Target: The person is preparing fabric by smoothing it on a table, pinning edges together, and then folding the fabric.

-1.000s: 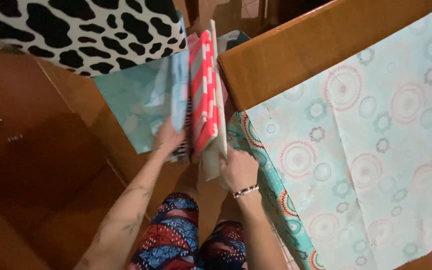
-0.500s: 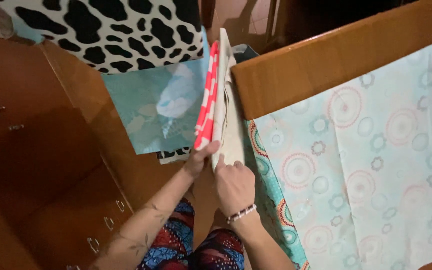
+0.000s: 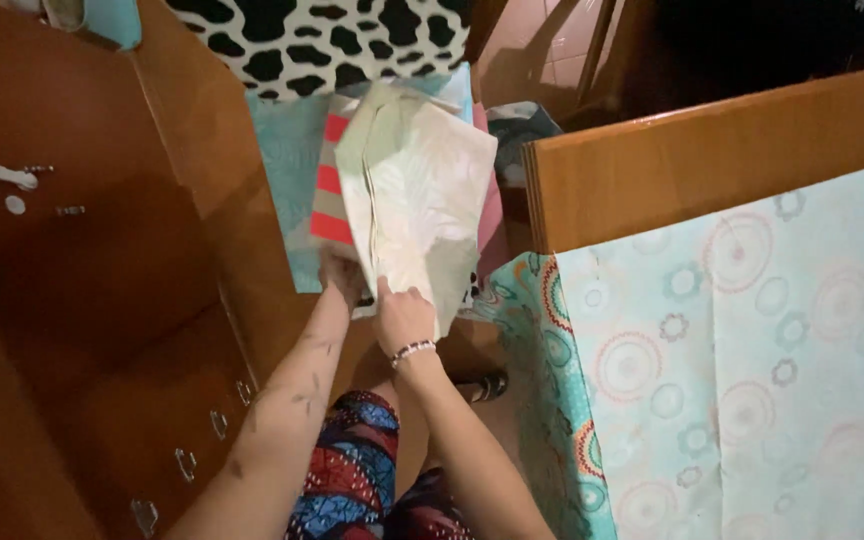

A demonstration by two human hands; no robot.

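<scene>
The pale bag (image 3: 422, 200) stood upright in the narrow gap between the wooden cabinet (image 3: 82, 300) on the left and the bed's wooden board (image 3: 692, 160) on the right, leaning against a red-striped bag (image 3: 330, 185) and a teal one (image 3: 282, 160) behind it. I had both hands at its near bottom corner: the right hand (image 3: 404, 318) was closed on the lower edge, and the left hand (image 3: 342, 278) gripped just beside it, partly hidden, which I judged kept the thin bag from flopping over. A cow-print cloth (image 3: 322, 40) lay at the far end. The bed's sheet (image 3: 752, 350), pale with ring patterns, filled the right; the room was dim and warm-lit.
</scene>
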